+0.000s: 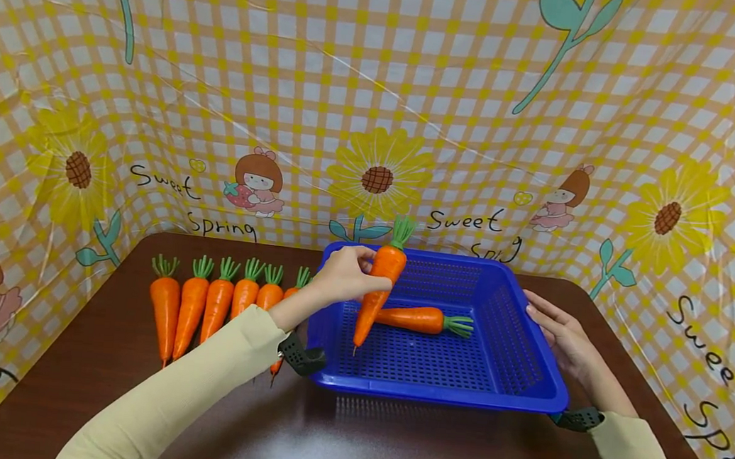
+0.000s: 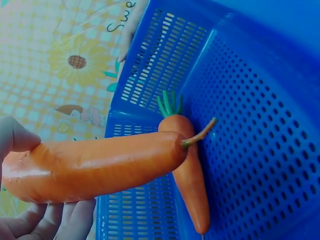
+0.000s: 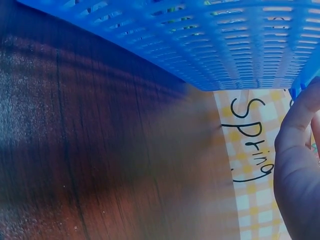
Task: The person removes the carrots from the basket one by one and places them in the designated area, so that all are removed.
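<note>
My left hand point(image 1: 348, 274) holds an orange carrot point(image 1: 388, 263) between thumb and fingers above the blue plastic basket point(image 1: 439, 394). Its green top points up and its thin tip points down toward the basket floor. A second carrot point(image 1: 415, 319) lies inside the basket, green top to the right; the raised carrot hides its tip. In the left wrist view the held carrot point(image 2: 110, 165) passes in front of the lying carrot point(image 2: 192, 192). At the basket's right side, my right hand point(image 1: 567, 343) touches the outside of the rim with its fingertips, none showing inside.
Left of the basket, several carrots point(image 1: 163, 311) lie in a row on the dark brown table point(image 1: 263, 435), green tops away from me. My left forearm partly covers that row. A checkered cloth point(image 1: 454, 86) with flowers hangs behind and along both sides.
</note>
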